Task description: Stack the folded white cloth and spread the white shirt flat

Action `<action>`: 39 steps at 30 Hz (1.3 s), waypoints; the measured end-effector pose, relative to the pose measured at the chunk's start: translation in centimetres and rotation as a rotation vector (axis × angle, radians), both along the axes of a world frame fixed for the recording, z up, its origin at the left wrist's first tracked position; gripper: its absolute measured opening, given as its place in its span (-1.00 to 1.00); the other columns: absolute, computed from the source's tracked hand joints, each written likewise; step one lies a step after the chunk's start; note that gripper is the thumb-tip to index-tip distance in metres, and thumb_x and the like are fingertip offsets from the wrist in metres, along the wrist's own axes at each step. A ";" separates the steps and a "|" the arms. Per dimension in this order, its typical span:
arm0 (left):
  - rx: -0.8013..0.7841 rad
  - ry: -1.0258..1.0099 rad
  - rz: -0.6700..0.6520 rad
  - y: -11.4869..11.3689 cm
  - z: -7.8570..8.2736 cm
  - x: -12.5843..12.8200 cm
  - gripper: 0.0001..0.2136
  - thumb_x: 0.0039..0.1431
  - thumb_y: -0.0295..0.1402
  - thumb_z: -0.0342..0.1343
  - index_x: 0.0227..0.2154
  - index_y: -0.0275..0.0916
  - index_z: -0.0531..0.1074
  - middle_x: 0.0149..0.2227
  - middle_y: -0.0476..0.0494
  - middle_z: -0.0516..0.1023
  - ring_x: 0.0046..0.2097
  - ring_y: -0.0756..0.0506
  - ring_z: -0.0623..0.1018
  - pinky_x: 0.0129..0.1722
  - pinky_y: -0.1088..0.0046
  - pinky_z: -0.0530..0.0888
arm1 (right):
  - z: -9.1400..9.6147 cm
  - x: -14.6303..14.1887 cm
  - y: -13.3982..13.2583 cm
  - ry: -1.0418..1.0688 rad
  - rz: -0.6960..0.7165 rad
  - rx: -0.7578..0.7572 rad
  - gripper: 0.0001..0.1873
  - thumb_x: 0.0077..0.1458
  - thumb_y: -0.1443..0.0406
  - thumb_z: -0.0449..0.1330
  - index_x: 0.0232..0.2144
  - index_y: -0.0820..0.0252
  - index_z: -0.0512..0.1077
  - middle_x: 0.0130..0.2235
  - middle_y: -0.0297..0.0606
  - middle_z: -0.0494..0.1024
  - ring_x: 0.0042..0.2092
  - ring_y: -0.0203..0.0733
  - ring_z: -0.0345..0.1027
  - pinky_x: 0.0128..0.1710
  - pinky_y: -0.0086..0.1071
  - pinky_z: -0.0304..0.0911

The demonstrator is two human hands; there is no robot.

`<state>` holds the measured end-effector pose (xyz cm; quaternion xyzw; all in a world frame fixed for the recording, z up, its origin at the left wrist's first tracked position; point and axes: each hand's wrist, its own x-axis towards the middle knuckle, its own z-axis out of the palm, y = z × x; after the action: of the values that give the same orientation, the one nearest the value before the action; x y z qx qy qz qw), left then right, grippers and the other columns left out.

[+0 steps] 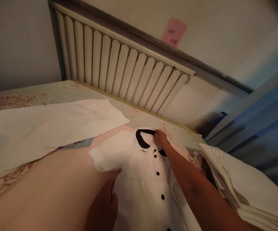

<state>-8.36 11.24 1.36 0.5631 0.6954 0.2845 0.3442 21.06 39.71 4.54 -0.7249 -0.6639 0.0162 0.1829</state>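
Note:
A white short-sleeved blouse lies spread out, with a black-trimmed collar and a row of black buttons down its front. My right hand reaches across the blouse and pinches the top of the collar. At the blouse's left side, just below the sleeve, my left hand is closed on the edge of the fabric. That hand is in shadow, and some of its fingers are hidden. Under the blouse is a smooth pale pink surface.
A white sheet-like piece lies at the left, with grey cloth under its edge. Folded white fabric is stacked at the right. Behind are a slatted rail, a pink note and a blue curtain.

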 end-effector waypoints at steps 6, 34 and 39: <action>0.006 0.009 -0.010 0.0 -0.1 0.0 -0.47 0.11 -0.48 -0.10 0.18 -0.09 0.26 0.11 -0.10 0.47 0.14 -0.18 0.43 0.11 0.28 0.34 | 0.8 -4.2 -0.3 0.049 0.104 0.075 -0.65 0.19 0.35 -0.03 -0.04 0.19 0.43 -0.15 -0.22 0.59 -0.10 -0.24 0.43 -0.02 -0.41 0.23; -0.038 0.059 -0.075 -0.1 1.7 -0.2 -0.64 0.12 -0.45 -0.12 -0.02 -0.23 0.35 -0.08 -0.22 0.54 -0.06 -0.16 0.52 -0.14 0.38 0.36 | 3.5 -6.0 -18.1 0.344 0.330 0.176 -0.70 0.14 0.26 0.03 -0.13 0.12 0.47 -0.10 -0.25 0.58 -0.10 -0.18 0.46 -0.02 -0.31 0.33; 0.019 0.087 -0.060 -0.8 2.1 -0.3 -0.64 0.14 -0.36 -0.11 -0.02 -0.26 0.36 -0.27 -0.14 0.56 -0.22 -0.14 0.53 -0.24 0.41 0.35 | 2.3 4.0 -32.2 0.419 0.021 0.176 -0.72 0.04 0.14 0.08 -0.29 0.12 0.50 -0.21 -0.20 0.61 -0.18 -0.09 0.48 -0.11 -0.26 0.36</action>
<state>-8.67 10.40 3.50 0.5988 0.6896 0.2560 0.3168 25.04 7.53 6.89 -0.6801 -0.6176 0.1104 0.3792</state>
